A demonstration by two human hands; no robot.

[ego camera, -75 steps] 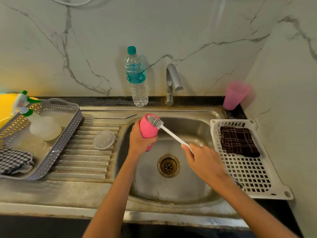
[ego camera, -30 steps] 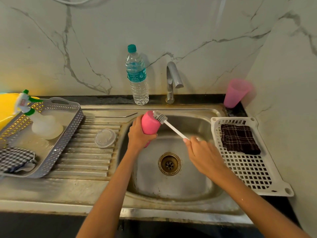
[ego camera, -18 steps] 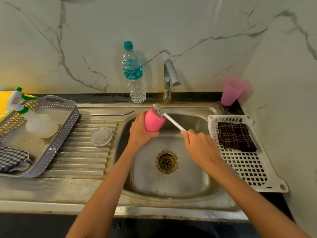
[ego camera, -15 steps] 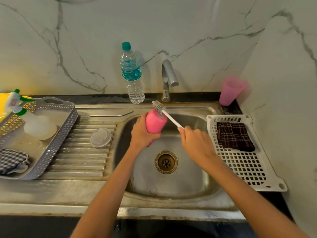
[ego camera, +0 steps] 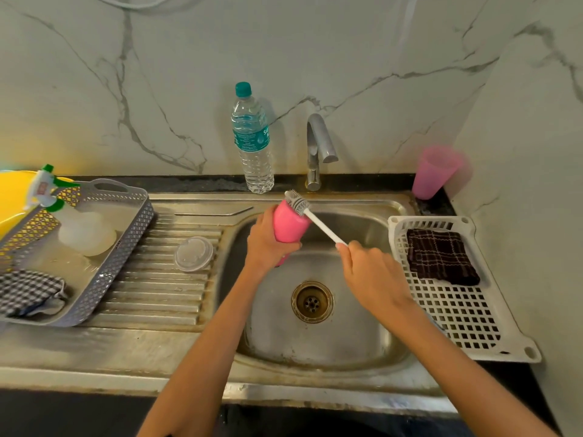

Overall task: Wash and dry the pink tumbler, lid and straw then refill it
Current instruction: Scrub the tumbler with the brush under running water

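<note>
Over the steel sink (ego camera: 362, 348) my left hand (ego camera: 268, 241) grips the pink tumbler (ego camera: 289, 224), tilted with its mouth up and to the right. My right hand (ego camera: 372, 275) holds the white handle of a bottle brush (ego camera: 315, 219); its grey bristle head lies against the tumbler's rim, outside the cup. The clear lid (ego camera: 193, 253) lies flat on the ribbed drainboard. A thin metal straw (ego camera: 214, 212) lies along the back of the drainboard. A water bottle (ego camera: 252, 140) with a teal cap stands left of the tap (ego camera: 318, 149).
A grey basket (ego camera: 123, 263) at left holds a spray bottle (ego camera: 75, 222) and a checked cloth (ego camera: 28, 291). A white perforated tray (ego camera: 463, 316) at right carries a dark checked cloth (ego camera: 441, 257). A pink cup (ego camera: 433, 176) stands in the back right corner.
The brush head has come out of the tumbler's mouth and now lies across its rim. Both hands have shifted slightly toward the back of the sink.
</note>
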